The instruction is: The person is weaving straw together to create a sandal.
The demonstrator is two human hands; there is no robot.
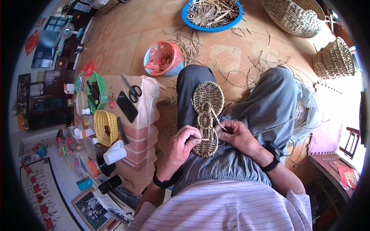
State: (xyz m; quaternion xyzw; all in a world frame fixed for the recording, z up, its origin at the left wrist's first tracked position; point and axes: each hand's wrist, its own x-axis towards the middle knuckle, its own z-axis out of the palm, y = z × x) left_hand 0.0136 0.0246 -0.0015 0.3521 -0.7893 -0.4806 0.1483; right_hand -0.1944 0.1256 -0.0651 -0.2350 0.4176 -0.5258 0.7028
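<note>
A woven straw sandal [208, 94] lies lengthwise over my thigh, its broad end toward the knee and its heel end toward my body. Along the heel's left edge, my left hand [185, 143] pinches a short pale straw strand against the weave. On the other side, my right hand [236, 134] has thumb and fingers closed on a thin straw cord [216, 117] that loops up from the middle of the sandal. The fingertips of my right hand partly hide the cord's end. Another loop of cord curves around the heel beside my right fingers.
At left, a cloth-covered table [144, 111] holds scissors [133, 90], a black phone [127, 106], a yellow basket [106, 127] and a white cup [115, 152]. Ahead stand a red-lined bucket [163, 57] and a blue basin [212, 28] of dry stalks. Woven baskets [334, 57] sit far right; loose straw litters the floor.
</note>
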